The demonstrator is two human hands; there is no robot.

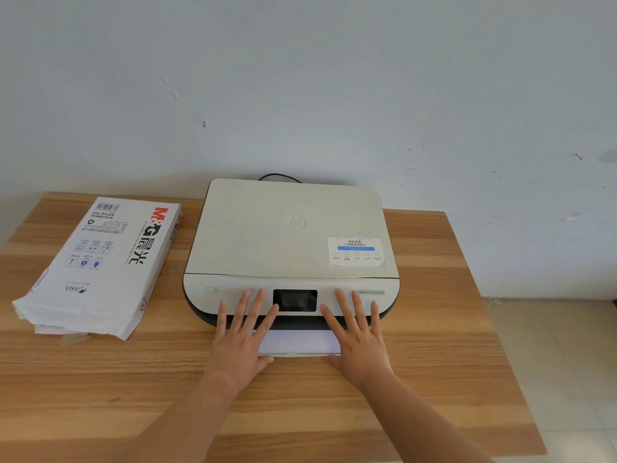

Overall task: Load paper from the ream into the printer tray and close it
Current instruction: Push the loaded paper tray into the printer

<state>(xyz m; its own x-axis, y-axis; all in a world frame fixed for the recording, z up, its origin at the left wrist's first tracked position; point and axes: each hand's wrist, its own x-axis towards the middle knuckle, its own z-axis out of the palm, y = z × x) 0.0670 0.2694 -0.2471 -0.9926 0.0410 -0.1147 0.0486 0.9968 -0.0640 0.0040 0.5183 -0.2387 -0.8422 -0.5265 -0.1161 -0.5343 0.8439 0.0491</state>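
A cream-coloured printer (pixel 287 235) sits at the middle back of the wooden table, with a small dark screen on its front panel. Below the panel its paper tray (pixel 297 344) sticks out a short way, with white paper showing in it. My left hand (pixel 242 339) lies flat over the tray's left end, fingers spread and reaching up onto the front panel. My right hand (pixel 355 335) lies the same way over the tray's right end. Neither hand holds anything. The white paper ream (pixel 100 262) lies left of the printer, its near end torn open.
The wooden table (pixel 434 362) stands against a pale wall (pixel 300 78). A black cable (pixel 278 177) runs out behind the printer. Beyond the table's right edge is tiled floor (pixel 567 362).
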